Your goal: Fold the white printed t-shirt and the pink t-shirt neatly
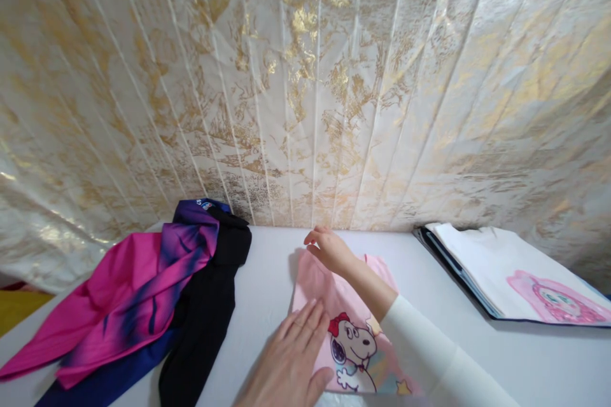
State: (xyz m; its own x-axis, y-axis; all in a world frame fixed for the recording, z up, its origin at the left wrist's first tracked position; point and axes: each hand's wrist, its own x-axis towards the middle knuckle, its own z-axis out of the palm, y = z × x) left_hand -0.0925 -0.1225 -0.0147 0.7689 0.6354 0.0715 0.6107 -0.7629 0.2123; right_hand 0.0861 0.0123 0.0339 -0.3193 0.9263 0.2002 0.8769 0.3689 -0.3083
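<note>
A pink T-shirt (pixel 312 283) with a cartoon dog print lies folded on the white table, in the middle of the head view. My left hand (pixel 293 353) rests flat on its near left part, fingers stretched out beside the dog's red bow. Reaching across the shirt, my right hand (pixel 329 249) is over its far left edge. Its fingers are loosely bent, with a small gap to the thumb, and no cloth shows between them. My right forearm covers part of the shirt's right side.
At left lies a loose heap of clothes: a pink and purple garment (pixel 128 292) and a black one (pixel 205 318). A stack of folded clothes with a white shirt (pixel 482 261) on top is at right. Behind the table (pixel 270 267) hangs a white and gold curtain (pixel 305 89).
</note>
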